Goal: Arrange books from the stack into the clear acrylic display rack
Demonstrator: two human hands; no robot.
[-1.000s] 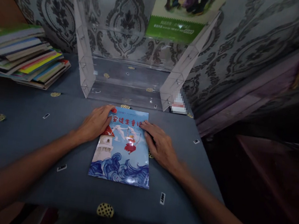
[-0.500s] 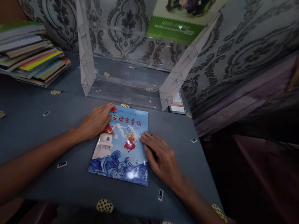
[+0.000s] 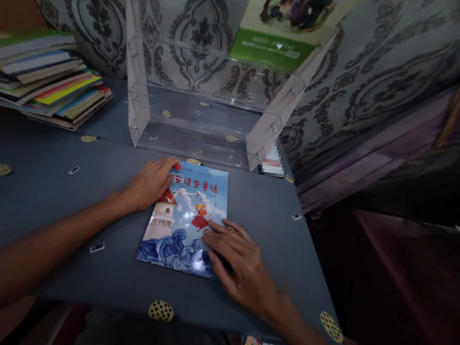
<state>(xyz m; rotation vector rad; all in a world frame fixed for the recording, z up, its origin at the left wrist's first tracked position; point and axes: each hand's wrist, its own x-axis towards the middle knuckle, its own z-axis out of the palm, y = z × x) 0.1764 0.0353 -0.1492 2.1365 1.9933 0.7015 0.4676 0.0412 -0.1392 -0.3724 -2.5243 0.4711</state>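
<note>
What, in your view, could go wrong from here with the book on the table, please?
The book might slide on the table if the left hand, at its upper left corner, and the right hand, over its lower right side, press unevenly. The glossy cover, catching light, might pick up smudges.

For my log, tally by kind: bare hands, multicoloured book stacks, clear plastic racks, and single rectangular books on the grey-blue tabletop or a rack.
Bare hands: 2 (left hand, right hand)
Multicoloured book stack: 1
Clear plastic rack: 1
Single books: 2 (blue illustrated book, green-and-cream book)
Total: 6, counting the stack as one.
</note>
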